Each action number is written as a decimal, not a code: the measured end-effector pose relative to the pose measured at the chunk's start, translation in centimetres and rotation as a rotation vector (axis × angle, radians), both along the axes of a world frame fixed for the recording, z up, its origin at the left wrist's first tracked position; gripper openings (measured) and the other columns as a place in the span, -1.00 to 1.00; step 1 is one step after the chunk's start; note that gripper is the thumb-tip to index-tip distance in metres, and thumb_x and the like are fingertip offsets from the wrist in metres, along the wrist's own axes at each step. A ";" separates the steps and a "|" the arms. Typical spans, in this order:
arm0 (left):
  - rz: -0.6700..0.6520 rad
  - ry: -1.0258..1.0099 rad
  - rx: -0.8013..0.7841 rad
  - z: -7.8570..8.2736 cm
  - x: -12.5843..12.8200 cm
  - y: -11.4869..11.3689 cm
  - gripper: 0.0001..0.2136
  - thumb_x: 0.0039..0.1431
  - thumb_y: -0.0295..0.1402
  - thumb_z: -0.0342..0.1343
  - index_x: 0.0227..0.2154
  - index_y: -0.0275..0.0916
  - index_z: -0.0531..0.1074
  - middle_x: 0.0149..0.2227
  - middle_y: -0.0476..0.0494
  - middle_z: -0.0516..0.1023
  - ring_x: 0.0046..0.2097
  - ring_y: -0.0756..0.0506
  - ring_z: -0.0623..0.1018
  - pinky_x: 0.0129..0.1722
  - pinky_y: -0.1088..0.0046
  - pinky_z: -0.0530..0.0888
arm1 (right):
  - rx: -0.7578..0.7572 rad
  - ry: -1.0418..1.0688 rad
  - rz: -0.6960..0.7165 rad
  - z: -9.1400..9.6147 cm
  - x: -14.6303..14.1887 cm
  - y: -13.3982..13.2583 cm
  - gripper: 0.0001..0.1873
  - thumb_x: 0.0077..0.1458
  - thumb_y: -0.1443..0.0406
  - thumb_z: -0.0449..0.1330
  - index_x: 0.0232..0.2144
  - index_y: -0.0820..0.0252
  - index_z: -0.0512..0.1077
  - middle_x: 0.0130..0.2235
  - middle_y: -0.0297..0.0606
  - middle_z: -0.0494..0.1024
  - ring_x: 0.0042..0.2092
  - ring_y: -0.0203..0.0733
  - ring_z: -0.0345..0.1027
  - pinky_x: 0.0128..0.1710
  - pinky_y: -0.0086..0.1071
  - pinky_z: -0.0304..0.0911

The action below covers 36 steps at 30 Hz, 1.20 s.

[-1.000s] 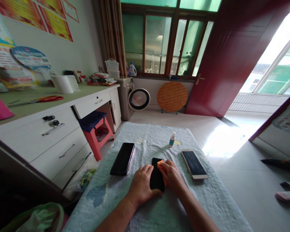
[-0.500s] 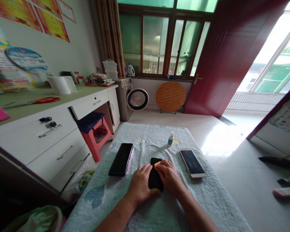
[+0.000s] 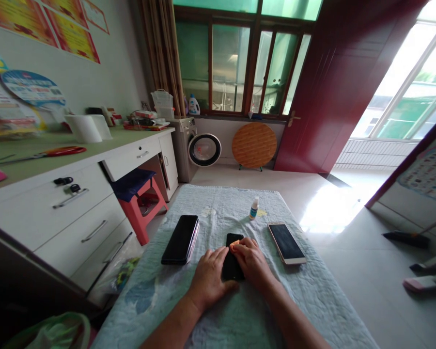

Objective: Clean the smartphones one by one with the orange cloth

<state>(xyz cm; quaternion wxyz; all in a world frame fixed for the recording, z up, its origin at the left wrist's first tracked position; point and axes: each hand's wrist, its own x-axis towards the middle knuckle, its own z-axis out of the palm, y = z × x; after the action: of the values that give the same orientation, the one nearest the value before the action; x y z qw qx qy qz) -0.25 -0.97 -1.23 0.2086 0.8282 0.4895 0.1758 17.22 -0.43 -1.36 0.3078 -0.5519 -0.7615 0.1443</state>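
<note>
Sliding orange cloth [image 3: 234, 247] leftward, right hand [image 3: 252, 264] covering more phone [image 3: 231, 267]

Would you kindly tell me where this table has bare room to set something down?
Free: the far end beyond the small bottle; the near-left corner below the large phone. Crowded: the middle, left hand and right hand on the small phone.

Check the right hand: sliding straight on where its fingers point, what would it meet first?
The right hand with its orange cloth points forward-left over the small black phone; then likely bare quilt, perhaps the far corner of the large dark phone.
</note>
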 end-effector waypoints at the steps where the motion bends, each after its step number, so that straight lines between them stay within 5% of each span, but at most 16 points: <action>1: -0.001 0.011 0.005 0.0 0.0 0.0 -0.21 -0.08 0.00 0.31 0.20 -0.26 0.27 0.19 -0.28 0.38 0.13 -0.36 0.38 0.14 0.12 0.31 | 0.002 -0.001 -0.003 0.0 0.0 0.0 -0.75 0.28 0.30 0.04 -0.23 0.08 0.53 -0.22 -0.24 0.45 -0.14 -0.18 0.29 -0.08 -0.35 0.23; 10: -0.004 0.066 0.004 0.5 0.1 -0.2 -0.33 0.08 -0.03 0.19 0.20 -0.26 0.28 0.23 -0.25 0.34 0.16 -0.34 0.34 0.16 0.13 0.28 | 0.000 0.016 0.062 0.2 0.1 -0.8 -0.60 -0.03 0.53 0.09 -0.18 0.11 0.51 -0.18 -0.25 0.44 -0.10 -0.17 0.26 -0.03 -0.36 0.22; 28: -0.020 0.049 0.002 0.7 0.0 -0.1 -0.34 0.04 -0.07 0.21 0.20 -0.22 0.29 0.21 -0.20 0.37 0.15 -0.33 0.35 0.16 0.17 0.27 | -0.027 -0.084 0.010 0.5 -0.3 -0.4 -0.72 0.29 0.35 0.01 -0.22 0.08 0.53 -0.22 -0.25 0.46 -0.17 -0.20 0.27 -0.11 -0.40 0.19; 36: -0.025 0.024 0.018 0.7 0.1 -0.2 -0.39 0.07 -0.02 0.18 0.14 -0.21 0.34 0.17 -0.23 0.40 0.09 -0.34 0.39 0.11 0.14 0.30 | -0.048 -0.214 0.040 0.9 0.5 2.0 -0.73 0.29 0.33 0.03 -0.37 0.14 0.51 -0.30 -0.26 0.43 -0.23 -0.23 0.24 -0.18 -0.39 0.11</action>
<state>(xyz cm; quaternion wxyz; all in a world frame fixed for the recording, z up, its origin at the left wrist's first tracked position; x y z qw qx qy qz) -0.13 -1.16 -0.52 0.1974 0.8381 0.4801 0.1678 17.74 1.59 -0.44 0.2084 -0.5562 -0.7971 0.1087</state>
